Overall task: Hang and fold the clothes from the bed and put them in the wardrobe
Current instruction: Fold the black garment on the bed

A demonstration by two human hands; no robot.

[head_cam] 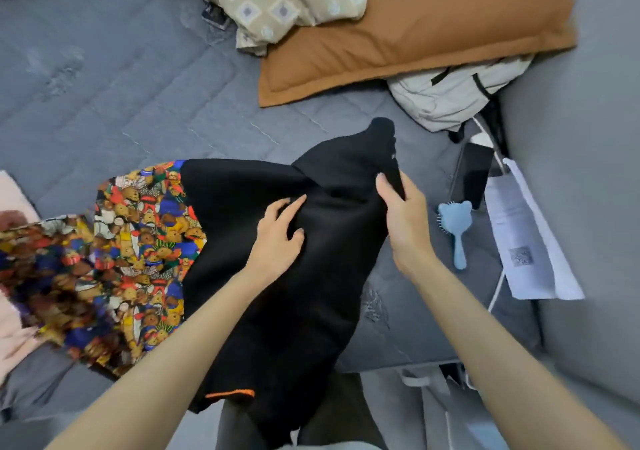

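Note:
A black garment (277, 293) with a small orange tab near its hem lies over the grey bed's (121, 86) near edge. My left hand (277, 238) rests on its middle, fingers spread and bunching the cloth a little. My right hand (405, 221) grips the garment's upper right part, thumb on top and fingers curled under. A colourful teddy-bear print garment (138, 248) lies to the left, partly under the black one.
An orange-brown pillow (433, 34) and a beige patterned cloth (284, 2) lie at the far side. A pale padded jacket (450, 96), a blue bear-shaped hairbrush (455, 228) and a white paper bag (526, 241) sit to the right. Pink cloth (10, 311) lies at the left edge.

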